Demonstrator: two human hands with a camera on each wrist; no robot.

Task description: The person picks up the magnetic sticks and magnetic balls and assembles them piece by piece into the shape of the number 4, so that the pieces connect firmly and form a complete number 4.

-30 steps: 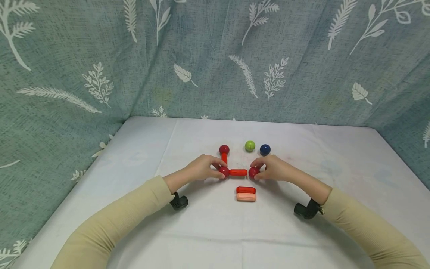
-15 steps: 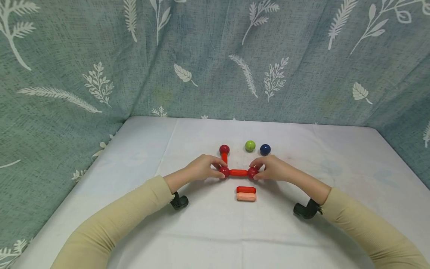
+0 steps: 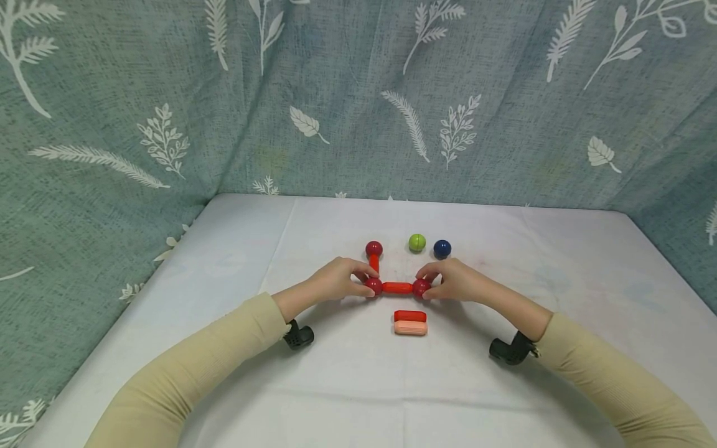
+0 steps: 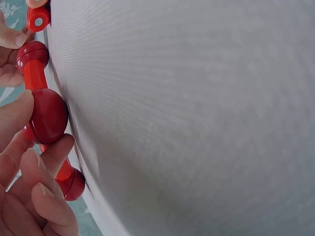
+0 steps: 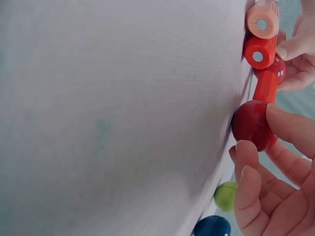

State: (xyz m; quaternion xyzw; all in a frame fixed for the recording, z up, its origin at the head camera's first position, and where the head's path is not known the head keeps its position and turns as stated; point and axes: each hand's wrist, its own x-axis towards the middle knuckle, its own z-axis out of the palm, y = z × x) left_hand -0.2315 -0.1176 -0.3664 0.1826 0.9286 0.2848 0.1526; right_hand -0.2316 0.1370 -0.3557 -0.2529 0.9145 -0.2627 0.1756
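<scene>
My left hand (image 3: 338, 280) pinches a dark red ball (image 4: 50, 117) at the corner of an L-shaped piece. From that ball a red rod (image 3: 374, 265) runs back to another dark red ball (image 3: 374, 249). A second red rod (image 3: 398, 287) runs right and meets a third dark red ball (image 5: 253, 125). Thumb and fingers of my right hand (image 3: 456, 280) pinch this third ball. Just in front lie a loose red rod (image 3: 410, 316) and a peach rod (image 3: 411, 328), side by side. Both show round metal discs in their ends in the right wrist view.
Behind the right hand sit a green ball (image 3: 417, 242) and a dark blue ball (image 3: 442, 249). A white cloth (image 3: 347, 386) covers the table, and a patterned green curtain (image 3: 347, 106) hangs at its back and left.
The right hand has moved slightly left, bringing its red ball up against the rod's end where a small gap was. The left hand has stayed in place.
</scene>
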